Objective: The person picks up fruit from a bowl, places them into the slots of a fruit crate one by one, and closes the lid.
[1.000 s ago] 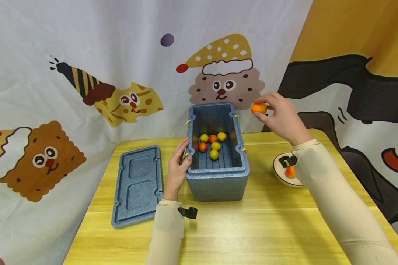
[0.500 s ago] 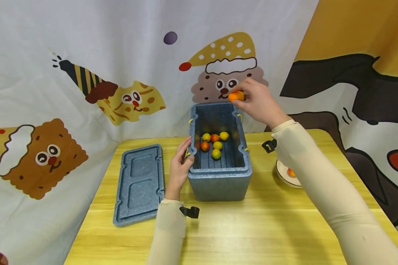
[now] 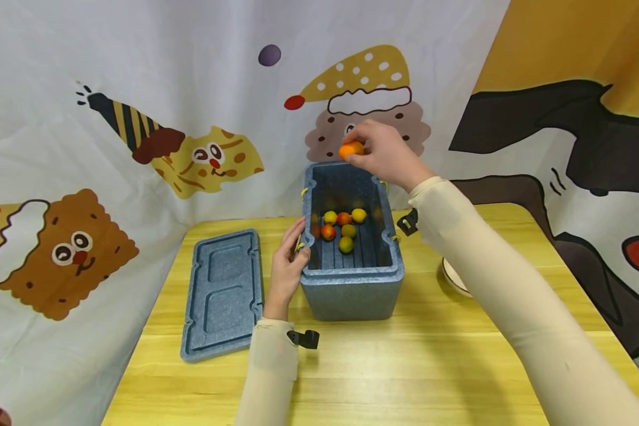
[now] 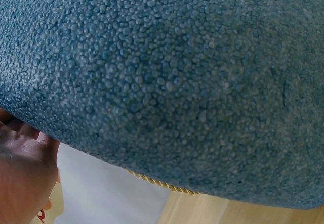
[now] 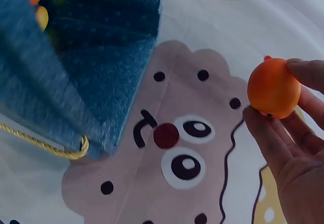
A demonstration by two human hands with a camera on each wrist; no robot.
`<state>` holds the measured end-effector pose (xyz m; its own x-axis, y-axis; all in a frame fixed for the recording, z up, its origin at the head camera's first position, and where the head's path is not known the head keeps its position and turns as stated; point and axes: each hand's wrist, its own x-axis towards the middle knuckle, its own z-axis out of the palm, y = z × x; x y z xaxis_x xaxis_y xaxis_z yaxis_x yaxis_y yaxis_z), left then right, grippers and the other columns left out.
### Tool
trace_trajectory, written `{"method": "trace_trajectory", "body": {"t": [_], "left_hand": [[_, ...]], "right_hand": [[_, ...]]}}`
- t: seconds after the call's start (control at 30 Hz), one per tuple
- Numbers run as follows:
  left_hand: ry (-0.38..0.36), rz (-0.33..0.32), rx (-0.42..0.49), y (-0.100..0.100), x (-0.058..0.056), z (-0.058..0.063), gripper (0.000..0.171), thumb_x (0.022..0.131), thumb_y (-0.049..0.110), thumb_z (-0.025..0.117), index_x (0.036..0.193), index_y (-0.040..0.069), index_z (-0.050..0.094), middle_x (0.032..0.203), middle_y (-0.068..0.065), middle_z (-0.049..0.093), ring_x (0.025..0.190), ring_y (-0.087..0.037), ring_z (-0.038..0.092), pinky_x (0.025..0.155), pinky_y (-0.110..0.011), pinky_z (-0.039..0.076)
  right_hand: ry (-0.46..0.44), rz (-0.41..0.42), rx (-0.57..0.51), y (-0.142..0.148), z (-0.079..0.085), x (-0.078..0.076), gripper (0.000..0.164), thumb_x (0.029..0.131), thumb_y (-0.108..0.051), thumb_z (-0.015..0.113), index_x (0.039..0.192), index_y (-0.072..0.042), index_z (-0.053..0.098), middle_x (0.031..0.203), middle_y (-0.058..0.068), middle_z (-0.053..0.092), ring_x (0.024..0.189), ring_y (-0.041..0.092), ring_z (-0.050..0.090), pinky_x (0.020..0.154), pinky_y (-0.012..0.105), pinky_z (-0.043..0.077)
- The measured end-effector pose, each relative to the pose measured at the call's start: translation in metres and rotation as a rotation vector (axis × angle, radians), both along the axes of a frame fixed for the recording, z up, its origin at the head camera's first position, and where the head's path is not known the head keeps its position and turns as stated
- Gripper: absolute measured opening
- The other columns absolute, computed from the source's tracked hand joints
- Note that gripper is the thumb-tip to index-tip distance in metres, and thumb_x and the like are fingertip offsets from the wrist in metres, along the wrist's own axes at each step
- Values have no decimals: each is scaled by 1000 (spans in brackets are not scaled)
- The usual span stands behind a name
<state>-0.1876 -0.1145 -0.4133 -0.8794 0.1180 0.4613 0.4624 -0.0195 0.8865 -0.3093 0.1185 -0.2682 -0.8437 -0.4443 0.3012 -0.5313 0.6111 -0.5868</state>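
My right hand (image 3: 386,152) pinches a small orange fruit (image 3: 351,151) above the far end of a blue-grey foam box (image 3: 346,299). The right wrist view shows the smooth round fruit (image 5: 274,88) between thumb and fingertips, with a dark spot underneath. My left hand (image 3: 286,269) rests against the box's left rim, its thumb near the yellow cord (image 3: 300,245). In the left wrist view the box wall (image 4: 167,82) hides most of the left fingers. Several small yellow fruits (image 3: 346,245) and red fruits (image 3: 328,232) lie on the box floor.
A matching foam lid (image 3: 223,290) lies on the wooden table (image 3: 362,373) left of the box. On the right stands a pale bowl (image 3: 454,278), partly behind my right forearm. A cartoon-printed cloth (image 3: 207,47) hangs close behind the table.
My right hand has moved left with the orange fruit, from the right of the box to over its far end. The left hand stays at the rim.
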Motion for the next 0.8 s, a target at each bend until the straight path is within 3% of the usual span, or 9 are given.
{"method": "trace_trajectory", "body": {"t": [0.2,0.47,0.67,0.8], "left_hand": [[-3,-11,8,0,0,0,53,87,-17,45,139,-20,38,147,-34,33,140,-41,28,101,-34,34],[5,-7,15,-1,0,0,53,86,-17,46,139,-20,38,147,-35,32,139,-42,28,100,-33,35],[2,-13,11,0,0,0,53,87,-17,45,139,-21,38,147,-35,32,140,-42,27,102,-36,34],[8,-3,9,0,0,-1,52,87,-16,46,138,-21,38,147,-35,33,139,-43,28,106,-45,30]], "right_hand": [[-25,12,21,-13,0,-10,28,94,-15,67,120,-6,65,114,6,56,101,23,54,91,37,45],[-104,4,49,-21,-7,-20,30,94,-15,67,122,-5,64,118,8,56,106,24,53,93,37,44],[-125,1,77,-22,-12,-25,32,93,-15,68,122,-3,64,116,10,58,105,25,54,92,38,45],[-137,-3,81,-22,-16,-28,33,93,-16,68,123,-3,63,117,10,59,105,25,55,93,38,45]]}}
